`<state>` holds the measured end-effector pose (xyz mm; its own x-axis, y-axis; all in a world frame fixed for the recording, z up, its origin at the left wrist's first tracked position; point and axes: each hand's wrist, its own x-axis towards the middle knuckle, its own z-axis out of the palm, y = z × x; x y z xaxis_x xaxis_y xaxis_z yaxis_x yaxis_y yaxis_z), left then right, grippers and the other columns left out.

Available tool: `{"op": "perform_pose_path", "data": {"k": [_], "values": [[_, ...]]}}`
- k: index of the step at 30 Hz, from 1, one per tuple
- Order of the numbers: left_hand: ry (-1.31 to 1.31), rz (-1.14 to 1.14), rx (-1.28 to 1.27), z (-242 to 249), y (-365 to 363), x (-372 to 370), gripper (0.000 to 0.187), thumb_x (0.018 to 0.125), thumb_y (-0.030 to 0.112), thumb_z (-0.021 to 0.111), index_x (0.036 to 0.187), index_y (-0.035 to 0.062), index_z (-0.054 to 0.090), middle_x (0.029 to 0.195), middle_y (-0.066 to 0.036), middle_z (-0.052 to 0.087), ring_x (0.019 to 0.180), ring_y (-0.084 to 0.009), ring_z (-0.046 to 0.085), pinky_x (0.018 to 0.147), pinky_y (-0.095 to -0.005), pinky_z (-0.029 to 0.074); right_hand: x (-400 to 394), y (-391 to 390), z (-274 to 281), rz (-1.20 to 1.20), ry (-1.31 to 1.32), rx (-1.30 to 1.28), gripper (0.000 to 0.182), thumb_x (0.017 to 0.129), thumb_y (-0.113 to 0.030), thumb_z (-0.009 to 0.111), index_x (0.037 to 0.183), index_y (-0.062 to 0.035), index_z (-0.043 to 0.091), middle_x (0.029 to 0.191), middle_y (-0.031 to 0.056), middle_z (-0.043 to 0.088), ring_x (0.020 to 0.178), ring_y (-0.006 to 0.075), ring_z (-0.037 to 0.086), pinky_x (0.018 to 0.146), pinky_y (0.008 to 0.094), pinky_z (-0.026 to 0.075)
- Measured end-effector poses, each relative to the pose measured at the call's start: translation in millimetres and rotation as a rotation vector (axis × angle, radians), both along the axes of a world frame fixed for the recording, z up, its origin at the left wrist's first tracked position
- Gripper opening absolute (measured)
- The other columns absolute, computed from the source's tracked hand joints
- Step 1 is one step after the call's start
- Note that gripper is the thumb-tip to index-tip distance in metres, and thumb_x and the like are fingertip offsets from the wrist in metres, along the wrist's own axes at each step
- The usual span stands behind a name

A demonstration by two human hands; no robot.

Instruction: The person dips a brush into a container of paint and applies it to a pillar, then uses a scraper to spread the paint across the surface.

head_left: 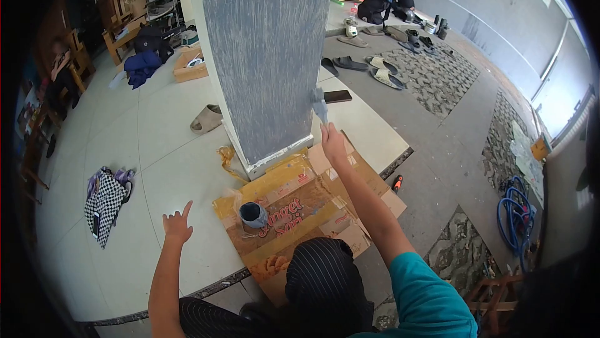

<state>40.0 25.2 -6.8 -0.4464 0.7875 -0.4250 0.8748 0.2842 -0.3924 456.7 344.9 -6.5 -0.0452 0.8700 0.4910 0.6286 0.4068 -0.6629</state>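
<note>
My right hand (333, 142) is closed around the handle of a paintbrush (320, 108). The brush's grey-smeared bristles are at the right edge of a square pillar (262, 56), whose front is streaked with grey paint. Low over the pale tiles, my left hand (179, 224) is empty, with some fingers stretched out. A paint-smeared can (252, 214) with a dark inside stands on flattened cardboard (265, 253) at the pillar's foot, to the right of my left hand.
A phone (337, 96) lies on the tiles right of the pillar, and a clog (207, 119) lies left of it. Several sandals (385, 78) lie farther back. Checkered cloth (106, 203) is at left, a coiled blue hose (516, 216) at right. A person (60, 78) sits far left.
</note>
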Motion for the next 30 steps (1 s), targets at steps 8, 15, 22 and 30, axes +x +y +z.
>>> {"op": "perform_pose_path", "data": {"k": [8, 15, 22, 30], "values": [[0.001, -0.01, 0.016, -5, -4, -7, 0.102, 0.085, 0.043, 0.068, 0.154, 0.0346, -0.006, 0.124, -0.013, 0.06, 0.111, -0.0305, 0.061, 0.107, -0.0522, 0.034, 7, -11, 21, -0.065, 0.119, 0.031, 0.028, 0.101, -0.03, 0.048, 0.094, -0.0023, 0.048, 0.069, 0.0297, 0.058, 0.07, 0.0515, 0.057, 0.056, 0.0552, 0.042], [-0.012, -0.025, 0.065, -9, -1, -6, 0.101, 0.084, 0.042, 0.069, 0.154, 0.0344, -0.004, 0.121, -0.014, 0.061, 0.109, -0.0319, 0.062, 0.107, -0.0543, 0.035, -8, 11, 32, -0.015, 0.081, 0.062, 0.03, 0.101, -0.031, 0.048, 0.092, -0.0026, 0.048, 0.069, 0.0286, 0.058, 0.07, 0.0511, 0.058, 0.055, 0.0534, 0.043], [0.001, -0.011, 0.041, -3, -3, -6, 0.1, 0.085, 0.042, 0.067, 0.154, 0.0336, -0.006, 0.123, -0.014, 0.06, 0.11, -0.0302, 0.062, 0.108, -0.0527, 0.034, 4, -12, 40, -0.031, 0.067, 0.029, 0.03, 0.1, -0.031, 0.049, 0.091, -0.0026, 0.049, 0.067, 0.0282, 0.058, 0.068, 0.0505, 0.058, 0.055, 0.0528, 0.043], [-0.011, -0.004, 0.042, 0, -3, -4, 0.1, 0.086, 0.041, 0.067, 0.154, 0.0328, -0.005, 0.123, -0.014, 0.06, 0.109, -0.0302, 0.062, 0.108, -0.0527, 0.034, -14, 5, 72, -0.011, 0.122, 0.136, 0.033, 0.1, -0.03, 0.049, 0.089, 0.0002, 0.049, 0.066, 0.0293, 0.056, 0.065, 0.0517, 0.055, 0.056, 0.0526, 0.04]]}}
